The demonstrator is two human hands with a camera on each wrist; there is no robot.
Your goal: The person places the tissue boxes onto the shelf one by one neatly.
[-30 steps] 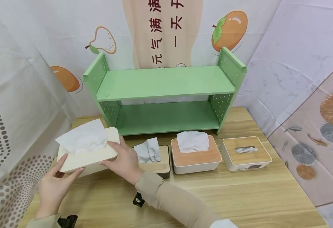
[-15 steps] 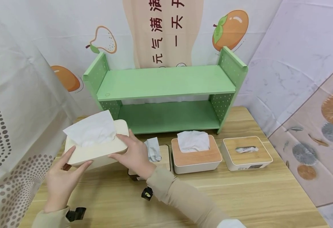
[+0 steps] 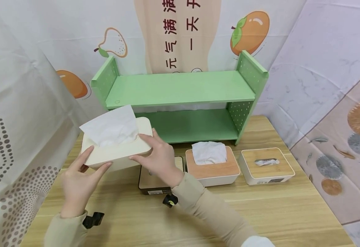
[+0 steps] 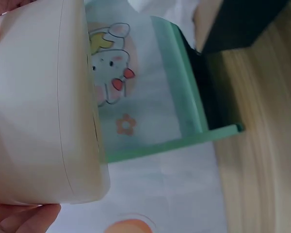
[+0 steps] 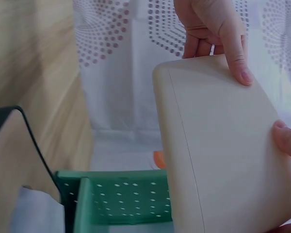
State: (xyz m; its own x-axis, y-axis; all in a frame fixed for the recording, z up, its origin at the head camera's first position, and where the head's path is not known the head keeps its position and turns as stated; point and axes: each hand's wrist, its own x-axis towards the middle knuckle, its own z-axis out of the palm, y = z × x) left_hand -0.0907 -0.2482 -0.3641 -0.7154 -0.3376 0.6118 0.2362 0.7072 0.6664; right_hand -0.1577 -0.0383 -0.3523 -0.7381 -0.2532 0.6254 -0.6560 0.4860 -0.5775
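Held up above the table is a cream tissue box (image 3: 121, 152), a white tissue (image 3: 112, 127) sticking out of its top. My left hand (image 3: 82, 180) grips its left end, and my right hand (image 3: 159, 156) grips its right end with the thumb over the front edge. In the right wrist view the smooth side of the cream tissue box (image 5: 223, 141) faces the camera, fingers at two of its edges. Below my right hand, a dark tissue box with a wooden lid (image 3: 155, 180) is partly hidden by the hand and the held box.
A green two-tier shelf (image 3: 180, 89) stands at the back of the wooden table (image 3: 229, 212), its lower left covered by the raised box. To the right sit a white tissue box with an orange-brown lid (image 3: 204, 169) and another with a bamboo lid (image 3: 275, 171).
Both hands have carried the cream tissue box up and to the right, toward the green shelf. It now overlaps the shelf's lower left part in the head view.
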